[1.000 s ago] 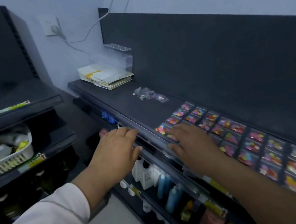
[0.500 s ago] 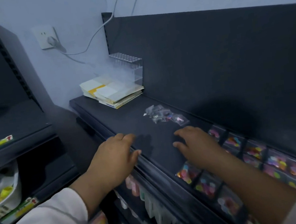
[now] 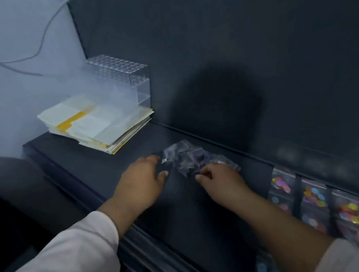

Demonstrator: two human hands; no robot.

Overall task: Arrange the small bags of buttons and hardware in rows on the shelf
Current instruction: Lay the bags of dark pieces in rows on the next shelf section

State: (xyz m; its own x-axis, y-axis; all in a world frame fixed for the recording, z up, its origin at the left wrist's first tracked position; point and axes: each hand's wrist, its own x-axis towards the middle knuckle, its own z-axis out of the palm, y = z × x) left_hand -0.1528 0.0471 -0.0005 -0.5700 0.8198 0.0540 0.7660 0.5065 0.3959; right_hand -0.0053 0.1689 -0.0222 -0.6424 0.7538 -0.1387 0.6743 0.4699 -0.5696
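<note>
A loose pile of small clear bags (image 3: 185, 158) with dark hardware lies on the black shelf (image 3: 100, 166) near the back panel. My left hand (image 3: 140, 183) reaches to the pile's left edge, fingers stretched out and touching it, thumb spread below. My right hand (image 3: 222, 179) is at the pile's right edge with its fingers bent over a bag; blur hides whether it pinches one. Bags of colourful buttons (image 3: 314, 195) lie in rows on the shelf to the right of my right forearm.
A stack of papers (image 3: 97, 124) and a clear acrylic rack (image 3: 121, 82) stand at the shelf's far left end. A dark back panel (image 3: 255, 57) rises behind the shelf. A cable (image 3: 46, 34) hangs on the wall at left.
Both hands moved forward from the shelf's front edge to the pile of clear bags. The view swung left and closer, so the button rows slid to the lower right.
</note>
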